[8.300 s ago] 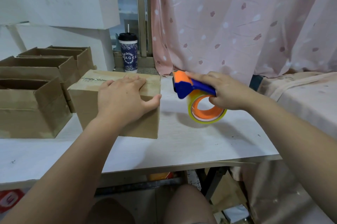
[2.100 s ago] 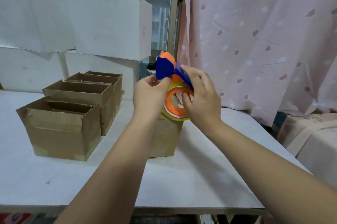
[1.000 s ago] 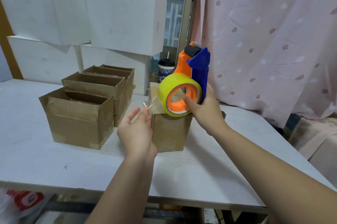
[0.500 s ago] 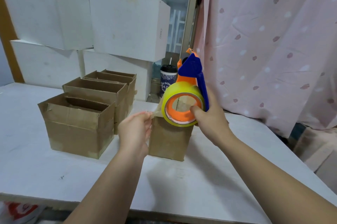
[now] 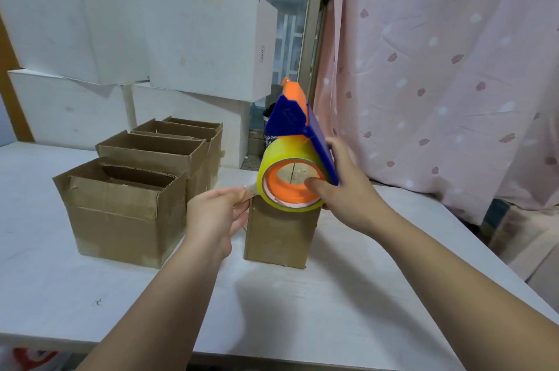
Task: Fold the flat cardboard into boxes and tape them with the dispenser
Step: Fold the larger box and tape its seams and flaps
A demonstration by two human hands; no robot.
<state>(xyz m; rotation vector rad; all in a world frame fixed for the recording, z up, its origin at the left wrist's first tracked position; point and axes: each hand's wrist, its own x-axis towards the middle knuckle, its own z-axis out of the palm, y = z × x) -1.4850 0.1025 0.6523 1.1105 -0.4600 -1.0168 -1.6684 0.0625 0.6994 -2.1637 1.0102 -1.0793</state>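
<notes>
A closed brown cardboard box (image 5: 279,234) stands on the white table (image 5: 332,304) in front of me. My right hand (image 5: 341,189) grips the orange and blue tape dispenser (image 5: 298,144) with its yellow roll, held low against the box's near top edge, thumb inside the orange core. My left hand (image 5: 216,215) pinches the loose end of clear tape (image 5: 249,190) pulled leftward from the roll, at the box's upper left corner. The box top is hidden behind the dispenser.
Three open-topped cardboard boxes (image 5: 121,207) stand in a row to the left. Large white boxes (image 5: 205,44) are stacked behind them against the window. A pink dotted curtain (image 5: 438,68) hangs on the right. A dark cup is partly hidden behind the dispenser.
The dispenser has come down from above the box onto its near top edge. My left hand went from open fingers to pinching the tape end by the box corner.
</notes>
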